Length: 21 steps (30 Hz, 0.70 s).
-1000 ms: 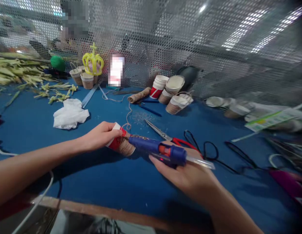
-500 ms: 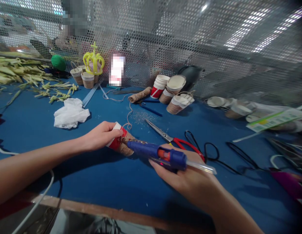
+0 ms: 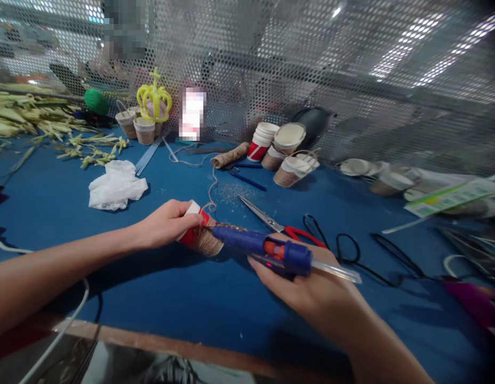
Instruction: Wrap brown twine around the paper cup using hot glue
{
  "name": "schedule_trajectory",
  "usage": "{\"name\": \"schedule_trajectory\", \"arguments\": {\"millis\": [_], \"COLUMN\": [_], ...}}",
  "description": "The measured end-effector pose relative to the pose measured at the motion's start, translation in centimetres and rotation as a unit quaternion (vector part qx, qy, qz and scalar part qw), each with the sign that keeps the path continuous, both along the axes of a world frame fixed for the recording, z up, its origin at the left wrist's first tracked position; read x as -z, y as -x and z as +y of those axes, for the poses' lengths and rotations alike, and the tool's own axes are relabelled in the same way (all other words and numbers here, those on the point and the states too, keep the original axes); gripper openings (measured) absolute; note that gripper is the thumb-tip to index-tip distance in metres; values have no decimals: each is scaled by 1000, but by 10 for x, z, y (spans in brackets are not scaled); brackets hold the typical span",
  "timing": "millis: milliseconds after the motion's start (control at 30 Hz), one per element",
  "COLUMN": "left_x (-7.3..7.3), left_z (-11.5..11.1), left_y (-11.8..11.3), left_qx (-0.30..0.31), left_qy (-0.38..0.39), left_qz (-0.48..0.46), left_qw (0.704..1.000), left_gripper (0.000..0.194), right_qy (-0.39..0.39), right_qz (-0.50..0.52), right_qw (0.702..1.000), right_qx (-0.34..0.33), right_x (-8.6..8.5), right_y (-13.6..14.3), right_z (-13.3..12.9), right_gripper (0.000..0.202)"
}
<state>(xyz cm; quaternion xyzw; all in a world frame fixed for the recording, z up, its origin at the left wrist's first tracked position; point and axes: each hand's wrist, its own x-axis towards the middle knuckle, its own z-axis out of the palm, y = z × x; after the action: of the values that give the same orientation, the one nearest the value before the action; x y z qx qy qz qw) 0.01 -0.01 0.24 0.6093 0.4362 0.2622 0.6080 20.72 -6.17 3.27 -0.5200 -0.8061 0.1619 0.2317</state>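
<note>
In the head view, a red-and-white cup [image 3: 209, 244], its lower part wound with twine, is tipped on its side over the blue table [image 3: 171, 304]; its inside is hidden. Beyond it, a stack [image 3: 258, 149] of similar cups has one nested in another. Wrapped cups [image 3: 286, 178] crowd beside the stack, pale inside; whether the handled one holds anything I cannot tell. More cups [image 3: 145, 133] stand at the left by a yellow crown [image 3: 141, 98] with something pale purple within.

The left hand [image 3: 167, 226] grips the cup near its white end, thumb along the near side, other fingers mostly hidden. The right hand [image 3: 315, 288] is wrapped around a blue glue gun [image 3: 247, 242], a clear stick [image 3: 335, 271] jutting from its back. The nozzle points at the cup's side, just by the left thumb; whether it touches is unclear. A strand runs from the twine roll [image 3: 231, 156] toward the cup. Scissors [image 3: 267, 217] lie just beyond the gun.
</note>
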Motion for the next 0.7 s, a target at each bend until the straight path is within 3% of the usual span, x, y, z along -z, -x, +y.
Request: {"name": "schedule_trajectory", "arguments": {"millis": [300,533,700], "left_x": [1,0,1], "left_z": [0,0,-1], "left_y": [1,1,1], "left_qx": [9,36,12], "left_qy": [-39,-21,-42], "left_qz": [21,-12,31], "left_qw": [999,999,999], "left_gripper": [28,24,28], "right_qy": [-21,-10,-47], "right_qz": [3,-6,2], "right_qw": [1000,1000,999], "right_qx": [3,-7,1], "right_x": [-4,-3,1], "right_y": [2,2,0], "right_z": [3,-1,0], "right_gripper": [14,13,16]}}
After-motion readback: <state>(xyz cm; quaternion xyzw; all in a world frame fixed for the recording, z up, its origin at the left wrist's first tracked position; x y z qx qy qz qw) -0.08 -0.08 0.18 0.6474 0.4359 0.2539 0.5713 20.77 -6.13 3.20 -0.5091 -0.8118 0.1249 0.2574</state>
